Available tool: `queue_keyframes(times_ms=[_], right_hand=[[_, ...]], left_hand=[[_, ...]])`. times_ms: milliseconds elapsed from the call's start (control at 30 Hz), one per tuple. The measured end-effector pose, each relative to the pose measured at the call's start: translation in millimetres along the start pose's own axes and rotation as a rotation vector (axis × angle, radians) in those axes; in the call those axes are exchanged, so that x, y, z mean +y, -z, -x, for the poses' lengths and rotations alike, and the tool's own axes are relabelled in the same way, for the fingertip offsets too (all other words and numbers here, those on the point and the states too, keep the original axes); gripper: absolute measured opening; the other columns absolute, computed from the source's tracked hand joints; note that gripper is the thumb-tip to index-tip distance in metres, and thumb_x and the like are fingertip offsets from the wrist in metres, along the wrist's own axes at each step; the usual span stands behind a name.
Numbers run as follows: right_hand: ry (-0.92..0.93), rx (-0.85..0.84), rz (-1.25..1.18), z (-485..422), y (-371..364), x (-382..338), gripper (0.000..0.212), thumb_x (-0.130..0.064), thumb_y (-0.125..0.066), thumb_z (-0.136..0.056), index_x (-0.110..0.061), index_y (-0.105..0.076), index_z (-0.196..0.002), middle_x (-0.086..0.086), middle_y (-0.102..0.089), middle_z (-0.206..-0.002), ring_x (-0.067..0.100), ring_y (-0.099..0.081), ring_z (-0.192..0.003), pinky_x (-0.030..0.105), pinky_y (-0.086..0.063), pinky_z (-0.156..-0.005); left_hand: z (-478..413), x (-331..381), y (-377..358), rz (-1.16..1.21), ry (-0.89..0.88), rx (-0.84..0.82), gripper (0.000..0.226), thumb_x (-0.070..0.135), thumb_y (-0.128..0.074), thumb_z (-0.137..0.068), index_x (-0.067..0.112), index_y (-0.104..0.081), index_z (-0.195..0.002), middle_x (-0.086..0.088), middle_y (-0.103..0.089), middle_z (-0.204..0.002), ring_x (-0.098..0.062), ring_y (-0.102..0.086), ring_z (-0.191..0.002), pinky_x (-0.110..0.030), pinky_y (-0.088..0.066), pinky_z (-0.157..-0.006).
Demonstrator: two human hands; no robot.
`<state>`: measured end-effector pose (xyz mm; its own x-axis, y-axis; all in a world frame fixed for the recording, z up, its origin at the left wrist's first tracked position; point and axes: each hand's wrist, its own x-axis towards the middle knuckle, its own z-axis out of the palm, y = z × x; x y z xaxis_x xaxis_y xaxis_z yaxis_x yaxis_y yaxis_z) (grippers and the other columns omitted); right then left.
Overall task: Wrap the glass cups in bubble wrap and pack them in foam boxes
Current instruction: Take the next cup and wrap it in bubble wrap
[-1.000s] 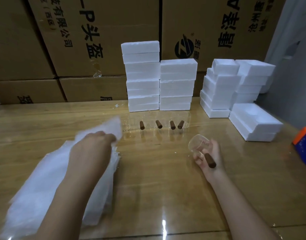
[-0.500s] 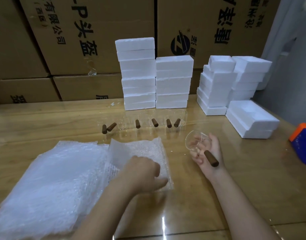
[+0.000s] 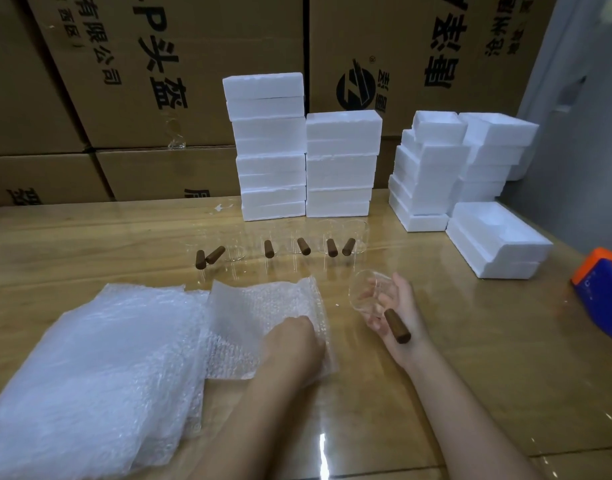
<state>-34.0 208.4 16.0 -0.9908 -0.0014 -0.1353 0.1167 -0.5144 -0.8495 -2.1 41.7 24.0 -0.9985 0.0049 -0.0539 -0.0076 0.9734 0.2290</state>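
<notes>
Cardboard cartons [image 3: 193, 81] walled the top of the frame, with stacked foam boxes [image 3: 342, 161] before them on the wooden table [image 3: 471, 341]. At lower left lay the bubble wrap pile [image 3: 100, 358], one loose sheet [image 3: 256, 306] beside it. My left hand [image 3: 294, 344] rested knuckles-up on that sheet, fingers bent down; whether they pinched it I could not tell. Right of centre, my right hand [image 3: 410, 306], palm up, curled round a glass cup [image 3: 367, 289].

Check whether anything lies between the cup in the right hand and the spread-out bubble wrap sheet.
Nothing visible does: only bare table separates the cup from the sheet. The left hand rests on that sheet.
</notes>
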Motion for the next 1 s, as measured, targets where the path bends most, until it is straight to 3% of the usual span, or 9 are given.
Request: queue_keyframes(times_ms=[133, 233, 333, 433, 533, 667, 767, 900, 1000], right_hand=[[0.025, -0.086, 0.11, 6, -9, 3, 0.051, -0.051, -0.05, -0.081, -0.016, -0.063, -0.115, 0.006, -0.063, -0.09, 0.01, -0.059, -0.061, 0.022, -0.048, -0.052], [0.017, -0.114, 0.131, 10, -13, 3, 0.052, -0.039, -0.053, -0.086, -0.011, -0.053, -0.129, 0.015, -0.06, -0.108, 0.019, -0.062, -0.075, 0.029, -0.05, -0.066], [-0.021, -0.104, 0.138, 15, -16, 2, 0.045, -0.037, -0.055, -0.087, -0.011, -0.057, -0.124, 0.014, -0.063, -0.108, 0.025, -0.065, -0.082, 0.029, -0.052, -0.067], [-0.07, -0.162, 0.226, 21, -19, -1, 0.043, -0.045, -0.061, -0.078, -0.015, -0.066, -0.108, 0.013, -0.066, -0.102, 0.026, -0.068, -0.077, 0.033, -0.055, -0.063], [-0.105, -0.196, 0.306, 23, -21, -2, 0.043, -0.048, -0.064, -0.075, -0.015, -0.068, -0.103, 0.012, -0.065, -0.101, 0.027, -0.069, -0.082, 0.032, -0.055, -0.066], [-0.19, -0.288, 0.343, 24, -18, -4, 0.058, -0.046, -0.072, -0.071, -0.012, -0.064, -0.117, 0.012, -0.064, -0.106, 0.025, -0.066, -0.091, 0.032, -0.054, -0.071], [-0.254, -0.377, 0.321, 26, -18, -5, 0.049, -0.036, -0.074, -0.078, -0.009, -0.062, -0.117, 0.013, -0.062, -0.107, 0.024, -0.065, -0.092, 0.031, -0.053, -0.071], [-0.214, -0.463, 0.316, 27, -22, 2, 0.019, -0.017, -0.056, -0.093, -0.018, -0.071, -0.104, 0.01, -0.067, -0.1, 0.023, -0.063, -0.09, 0.035, -0.053, -0.074], [-0.21, -0.455, 0.172, 29, -28, 6, 0.018, -0.017, -0.06, -0.082, -0.017, -0.076, -0.092, 0.006, -0.069, -0.087, 0.015, -0.066, -0.075, 0.027, -0.054, -0.065]], left_hand=[[-1, -7, 6, 0.04, -0.015, -0.084, 0.021, 0.027, -0.047, -0.093, 0.009, -0.057, -0.097, -0.007, -0.063, -0.099, -0.025, -0.06, -0.092, -0.029, -0.041, -0.068], [2, -12, 11, 0.239, 0.016, -0.043, 0.027, 0.029, -0.048, -0.094, 0.007, -0.062, -0.089, -0.007, -0.066, -0.088, -0.022, -0.061, -0.084, -0.032, -0.046, -0.069], [8, -14, 16, 0.392, -0.002, 0.067, 0.022, 0.03, -0.05, -0.094, 0.016, -0.053, -0.077, 0.004, -0.059, -0.076, -0.01, -0.053, -0.068, -0.024, -0.04, -0.06], [18, -12, 23, 0.489, -0.083, 0.197, 0.02, 0.028, -0.052, -0.094, 0.019, -0.05, -0.075, 0.005, -0.056, -0.08, -0.008, -0.052, -0.066, -0.022, -0.042, -0.059], [27, -9, 30, 0.579, -0.148, 0.31, 0.017, 0.028, -0.053, -0.094, 0.022, -0.052, -0.079, 0.006, -0.048, -0.093, -0.006, -0.055, -0.076, -0.022, -0.047, -0.07], [34, -7, 38, 0.69, -0.217, 0.369, 0.009, 0.028, -0.056, -0.092, 0.021, -0.056, -0.085, 0.009, -0.045, -0.103, -0.007, -0.052, -0.098, -0.031, -0.044, -0.092], [42, -3, 42, 0.649, -0.366, 0.329, 0.01, 0.031, -0.056, -0.092, 0.025, -0.054, -0.084, 0.012, -0.045, -0.111, -0.006, -0.045, -0.112, -0.034, -0.036, -0.101], [54, 1, 40, 0.461, -0.573, 0.25, 0.022, 0.041, -0.049, -0.091, 0.021, -0.057, -0.087, 0.015, -0.046, -0.122, 0.0, -0.038, -0.119, -0.031, -0.029, -0.105], [57, -3, 44, 0.298, -0.635, 0.274, 0.027, 0.039, -0.047, -0.091, 0.015, -0.059, -0.088, 0.009, -0.049, -0.129, -0.004, -0.034, -0.128, -0.035, -0.019, -0.112]])
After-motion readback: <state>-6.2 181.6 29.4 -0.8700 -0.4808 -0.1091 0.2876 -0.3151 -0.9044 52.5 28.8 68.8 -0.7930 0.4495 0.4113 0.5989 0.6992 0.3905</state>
